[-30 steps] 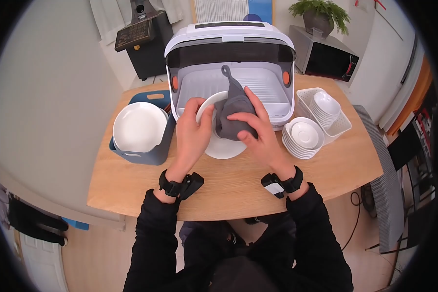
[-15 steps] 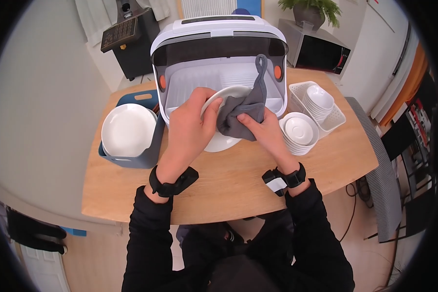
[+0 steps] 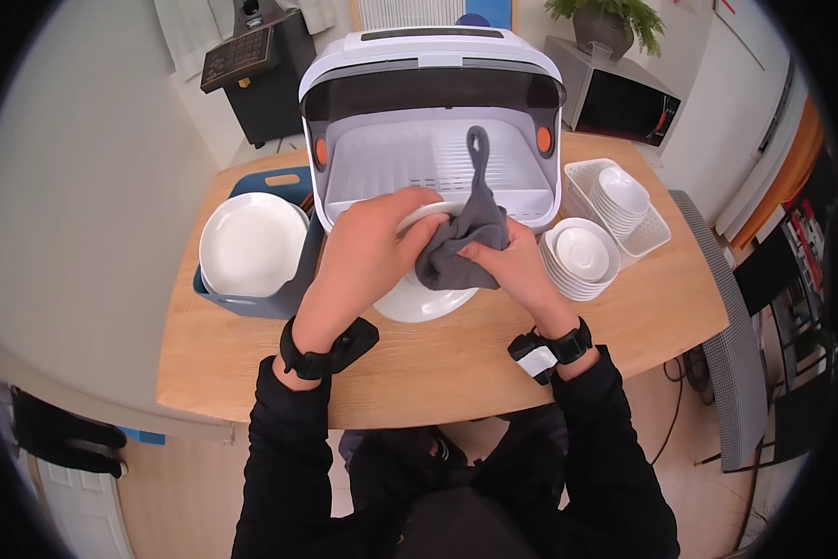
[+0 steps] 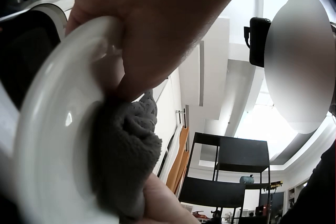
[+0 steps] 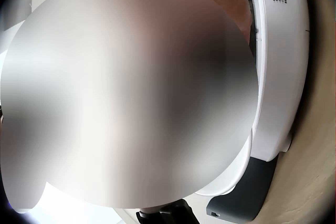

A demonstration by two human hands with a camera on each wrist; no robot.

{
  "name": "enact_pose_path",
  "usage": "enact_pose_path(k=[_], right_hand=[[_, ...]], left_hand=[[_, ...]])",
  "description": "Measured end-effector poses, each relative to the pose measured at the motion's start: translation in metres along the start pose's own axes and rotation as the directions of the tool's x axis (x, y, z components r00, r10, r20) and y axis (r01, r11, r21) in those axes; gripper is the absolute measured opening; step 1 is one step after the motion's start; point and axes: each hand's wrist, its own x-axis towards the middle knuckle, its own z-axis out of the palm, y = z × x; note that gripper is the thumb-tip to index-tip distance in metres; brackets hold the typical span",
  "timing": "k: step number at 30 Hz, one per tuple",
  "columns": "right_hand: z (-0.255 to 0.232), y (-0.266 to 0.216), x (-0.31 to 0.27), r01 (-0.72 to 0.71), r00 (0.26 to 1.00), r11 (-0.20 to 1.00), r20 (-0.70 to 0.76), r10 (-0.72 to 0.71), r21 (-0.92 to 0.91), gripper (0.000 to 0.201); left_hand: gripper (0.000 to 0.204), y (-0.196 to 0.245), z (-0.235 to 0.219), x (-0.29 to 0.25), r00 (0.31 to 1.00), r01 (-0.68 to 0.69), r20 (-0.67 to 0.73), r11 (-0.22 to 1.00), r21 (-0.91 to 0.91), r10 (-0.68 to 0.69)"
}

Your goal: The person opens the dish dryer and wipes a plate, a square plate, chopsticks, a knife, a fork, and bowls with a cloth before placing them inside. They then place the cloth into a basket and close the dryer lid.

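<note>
My left hand (image 3: 367, 247) pinches the rim of a white dish (image 4: 47, 129), which is tilted in the left wrist view with its inner face showing. A grey cloth (image 3: 463, 247) with a loop sticking up is held by my right hand (image 3: 521, 270), thumb on its front. The cloth presses against the dish's inside. Below both hands, another white plate (image 3: 423, 303) lies on the wooden table (image 3: 419, 373). Most of the right wrist view is blurred, hiding the right hand's work.
Behind the hands stands a white cabinet (image 3: 344, 200) with its lid up. A blue bin (image 3: 293, 289) of white plates is at the left. Stacked saucers (image 3: 585, 256) and a white basket (image 3: 656, 233) of bowls are at the right, with a microwave (image 3: 624, 102) behind.
The dish and cloth have turned and moved lower in view over the last half second. Earlier, my right hand's spread fingers came in around the cloth, its thumb now lying across the front.
</note>
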Motion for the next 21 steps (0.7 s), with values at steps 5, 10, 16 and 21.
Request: enact_pose_path(k=[5,10,16,21], right_hand=[[-0.001,-0.003,0.006,0.032,0.952,0.950,-0.298,0.065,0.309,0.040],[-0.010,-0.002,0.007,0.058,0.947,0.919,-0.313,0.074,0.391,0.045],[-0.003,-0.005,-0.002,0.009,0.996,0.986,-0.089,-0.024,-0.164,0.042],[-0.001,-0.005,0.000,-0.014,0.992,0.993,-0.127,-0.001,-0.120,0.043]], left_hand=[[0.041,-0.001,0.008,-0.002,0.970,0.229,-0.062,0.971,-0.064,-0.233],[0.036,0.000,0.016,0.002,0.978,0.197,-0.063,0.979,-0.051,-0.200],[0.033,-0.004,-0.001,-0.004,0.998,-0.055,0.030,0.950,0.307,0.048],[0.038,0.003,0.002,-0.004,0.998,0.040,0.034,0.940,0.338,-0.054]])
